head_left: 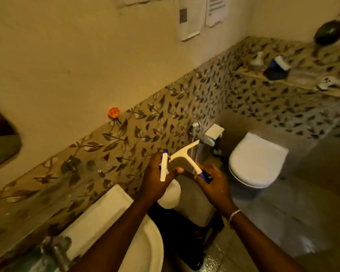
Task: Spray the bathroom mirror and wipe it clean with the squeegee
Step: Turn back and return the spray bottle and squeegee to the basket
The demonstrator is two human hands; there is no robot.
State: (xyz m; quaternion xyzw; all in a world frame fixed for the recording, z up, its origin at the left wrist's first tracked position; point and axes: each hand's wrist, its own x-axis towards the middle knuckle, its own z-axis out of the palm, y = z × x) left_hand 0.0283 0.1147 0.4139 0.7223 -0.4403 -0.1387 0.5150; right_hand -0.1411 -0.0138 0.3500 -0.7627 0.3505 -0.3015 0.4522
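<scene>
My left hand (155, 181) grips the neck of a white spray bottle (170, 196); its trigger head, tipped in blue, sticks up above my fingers. My right hand (216, 186) holds the blue handle end of a white T-shaped squeegee (185, 154), whose blade points up and away toward the tiled wall. The two hands are close together in front of me, above the sink's right end. At the far left edge, a sliver of the dark mirror (0, 138) shows on the wall.
A white sink (145, 242) with a metal tap (55, 252) lies below my arms. A white toilet (257, 160) stands to the right, on a wet floor. A ledge (294, 79) at the back right holds bottles. An orange fitting (113, 112) sits on the wall.
</scene>
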